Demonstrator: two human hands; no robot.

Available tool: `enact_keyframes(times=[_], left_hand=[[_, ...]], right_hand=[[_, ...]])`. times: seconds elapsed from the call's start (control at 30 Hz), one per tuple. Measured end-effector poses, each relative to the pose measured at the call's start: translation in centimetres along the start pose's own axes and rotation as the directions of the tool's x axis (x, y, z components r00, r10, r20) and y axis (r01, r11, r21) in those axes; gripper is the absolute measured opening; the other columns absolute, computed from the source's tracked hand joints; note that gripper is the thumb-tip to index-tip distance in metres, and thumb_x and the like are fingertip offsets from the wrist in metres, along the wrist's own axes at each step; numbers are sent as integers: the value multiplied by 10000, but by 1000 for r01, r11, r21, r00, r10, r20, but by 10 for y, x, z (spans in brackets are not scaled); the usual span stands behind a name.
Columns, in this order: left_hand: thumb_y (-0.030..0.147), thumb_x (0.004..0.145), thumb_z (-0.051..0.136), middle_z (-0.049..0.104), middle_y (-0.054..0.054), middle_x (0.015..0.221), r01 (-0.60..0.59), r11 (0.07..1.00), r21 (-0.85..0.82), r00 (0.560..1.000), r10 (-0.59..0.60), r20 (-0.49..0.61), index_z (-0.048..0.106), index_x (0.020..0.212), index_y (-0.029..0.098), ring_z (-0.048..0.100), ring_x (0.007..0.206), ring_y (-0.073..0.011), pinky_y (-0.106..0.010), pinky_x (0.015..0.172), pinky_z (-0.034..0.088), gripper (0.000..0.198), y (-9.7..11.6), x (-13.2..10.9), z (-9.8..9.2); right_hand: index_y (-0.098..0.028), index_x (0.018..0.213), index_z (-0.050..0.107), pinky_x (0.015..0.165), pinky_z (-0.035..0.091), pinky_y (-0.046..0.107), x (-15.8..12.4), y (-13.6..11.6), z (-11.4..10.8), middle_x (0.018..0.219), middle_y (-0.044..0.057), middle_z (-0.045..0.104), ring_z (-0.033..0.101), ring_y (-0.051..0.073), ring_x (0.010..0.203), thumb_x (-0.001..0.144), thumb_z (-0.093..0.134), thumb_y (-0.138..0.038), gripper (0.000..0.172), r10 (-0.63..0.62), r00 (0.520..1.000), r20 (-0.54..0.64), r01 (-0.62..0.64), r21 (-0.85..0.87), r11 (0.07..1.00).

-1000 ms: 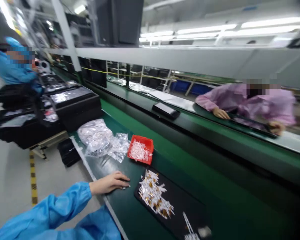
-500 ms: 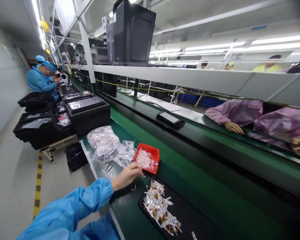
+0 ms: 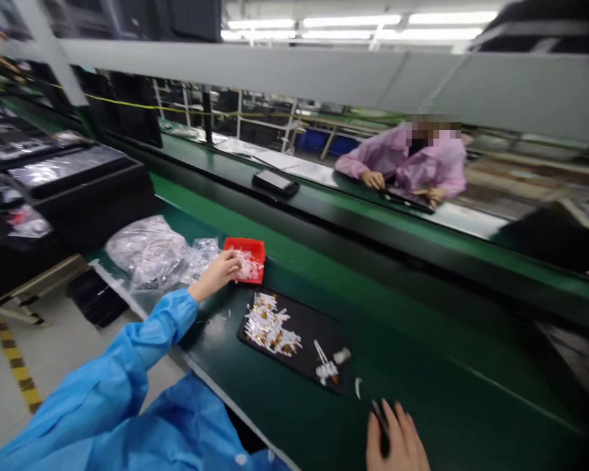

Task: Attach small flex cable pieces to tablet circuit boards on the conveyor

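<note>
My left hand (image 3: pixel 218 273), in a blue sleeve, reaches into a small red tray (image 3: pixel 245 250) of white strips, its fingers curled over the strips at the tray's near left edge. Whether it grips any I cannot make out. My right hand (image 3: pixel 397 443) rests at the bottom edge on the green bench, fingers stretched forward, with a thin dark tool (image 3: pixel 380 425) lying between them. A black mat (image 3: pixel 319 327) between the hands carries a pile of small white and gold pieces (image 3: pixel 269 328) and a few loose ones.
Clear plastic bags (image 3: pixel 150 254) lie left of the red tray. Black trays (image 3: pixel 73 176) stand stacked at the far left. A dark device (image 3: pixel 275 182) sits on the conveyor. A person in pink (image 3: pixel 412 163) works across the line.
My left hand moved from the bench edge up into the red tray. The view swung right and down, bringing my right hand into sight.
</note>
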State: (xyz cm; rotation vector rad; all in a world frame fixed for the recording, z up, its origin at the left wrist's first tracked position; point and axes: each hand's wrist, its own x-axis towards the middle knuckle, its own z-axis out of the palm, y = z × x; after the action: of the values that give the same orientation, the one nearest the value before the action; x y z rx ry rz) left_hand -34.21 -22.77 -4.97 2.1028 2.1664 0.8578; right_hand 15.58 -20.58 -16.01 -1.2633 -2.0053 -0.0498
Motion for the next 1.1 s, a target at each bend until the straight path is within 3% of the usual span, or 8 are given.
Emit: enact_keyframes(times=[0.2,0.33,0.43,0.53,0.67,0.77,0.9,1.1], left_hand=[[167,979,518,573,-41,843,-147,989,12,980,144,139,611,826,114,544,784,-155,-318,764,487,187,0,12,1],[227,1009,454,625,-112,983,-135,989,65,991,133,27,666,933,122,558,930,-215,-386,881,474,248,9,26,-8],[267,1022,423,635,-119,1108,-69,992,105,993,78,-89,682,1061,149,552,1041,-239,-399,949,453,287,6,25,-29],[274,1000,415,619,-130,1067,72,986,153,976,-38,-215,676,1063,144,553,1014,-260,-409,917,450,298,-11,6,-60],[286,947,439,585,-118,913,241,957,161,937,-187,-295,631,947,136,570,825,-240,-366,760,465,244,-33,-46,-87],[309,934,442,609,-79,803,251,960,126,950,-219,-222,615,899,157,593,730,-217,-329,681,478,233,-32,-86,-81],[352,969,402,683,-112,1080,207,972,108,975,-195,-110,669,1029,172,662,995,-224,-325,892,537,327,-21,-115,-59],[144,947,288,597,-282,1208,454,847,275,887,-400,-232,599,1203,8,570,1208,-354,-516,1072,445,425,-38,-124,-73]], right_hand=[[-119,1297,627,1056,452,499,8,-39,-11,1363,176,614,533,325,1310,1052,412,-475,482,46,990,131,-58,89,994],[-141,1338,612,1096,421,472,5,-43,-12,1407,156,588,490,290,1365,1049,426,-463,470,89,980,177,-117,151,982],[-151,1306,637,1084,440,439,6,-43,-18,1404,142,596,538,284,1323,1029,465,-487,468,132,974,185,-167,186,968],[-177,1276,657,1065,461,410,11,-44,-21,1389,118,615,585,282,1273,994,520,-519,463,156,969,192,-200,239,950],[-207,1276,661,1081,453,426,17,-45,-20,1391,96,618,582,298,1282,965,547,-552,479,180,956,232,-242,276,930],[-211,1280,656,1031,495,427,18,-47,-21,1398,99,611,575,315,1291,938,572,-573,504,259,932,255,-333,315,889],[-181,1262,658,937,537,406,22,-63,-29,1381,130,618,594,326,1262,949,572,-546,489,292,936,196,-344,335,877],[-170,1211,695,981,502,432,34,-102,-45,1328,141,649,639,323,1178,1002,537,-435,373,172,975,138,-203,260,944]])
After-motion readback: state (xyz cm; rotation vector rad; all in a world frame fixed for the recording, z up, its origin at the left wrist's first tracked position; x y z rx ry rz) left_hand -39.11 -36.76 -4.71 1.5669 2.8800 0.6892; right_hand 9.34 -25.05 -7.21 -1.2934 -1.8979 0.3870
